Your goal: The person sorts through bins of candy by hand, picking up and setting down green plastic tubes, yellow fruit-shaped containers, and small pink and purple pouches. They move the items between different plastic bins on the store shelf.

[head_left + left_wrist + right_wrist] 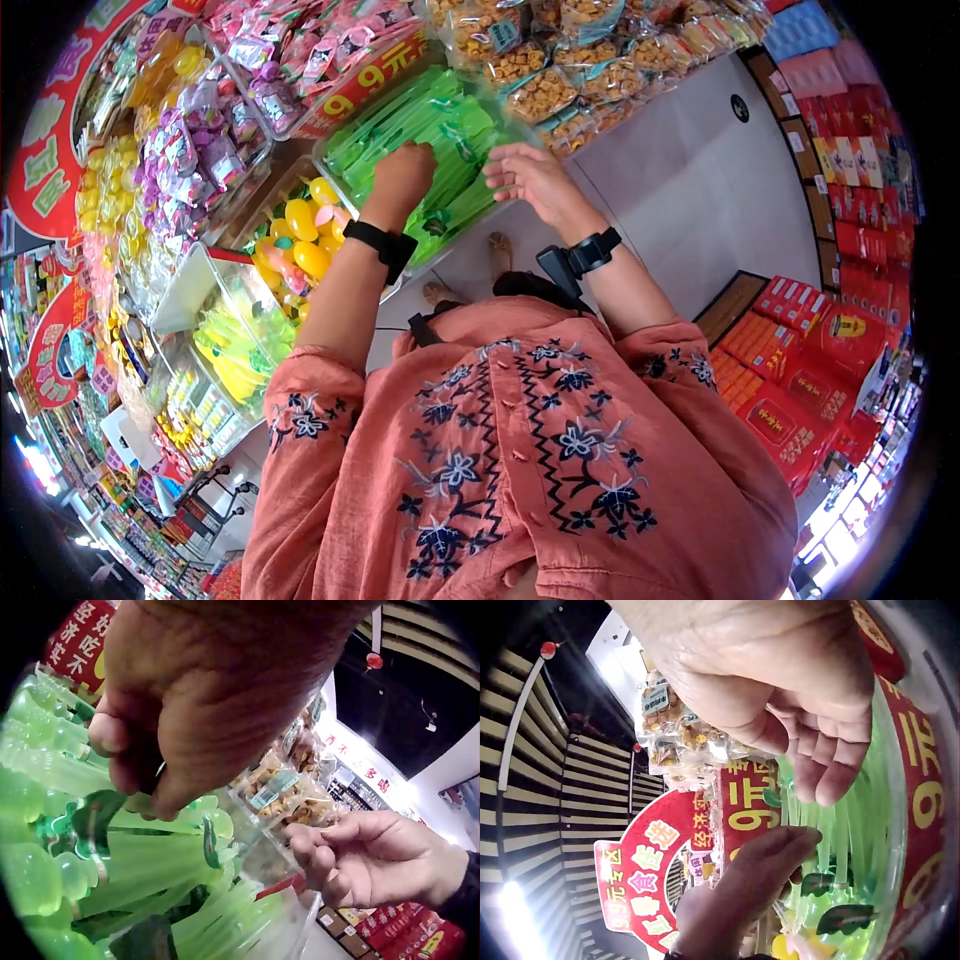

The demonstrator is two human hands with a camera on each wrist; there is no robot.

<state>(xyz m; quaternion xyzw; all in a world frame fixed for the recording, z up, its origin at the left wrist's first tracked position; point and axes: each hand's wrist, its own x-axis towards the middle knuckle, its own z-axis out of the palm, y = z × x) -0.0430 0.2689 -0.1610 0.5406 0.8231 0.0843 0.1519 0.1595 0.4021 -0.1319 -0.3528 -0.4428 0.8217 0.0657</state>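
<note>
Long green tube-shaped jelly sticks with dark green leaf-shaped tags fill a clear plastic bin in front of me. Over the bin, my left hand has its fingers curled and pinches the end of a green jelly stick between thumb and fingers. Most of that grip is hidden behind the hand in the left wrist view. To the right, my right hand hovers by the bin's edge with fingers loosely bent and nothing in them. More of the green sticks lie below it in the right wrist view.
Yellow and pink fruit-shaped sweets sit in the bin to the left, beyond which are purple packets. Bagged brown snacks lie behind on the right. Red boxes stack at the right, past the floor.
</note>
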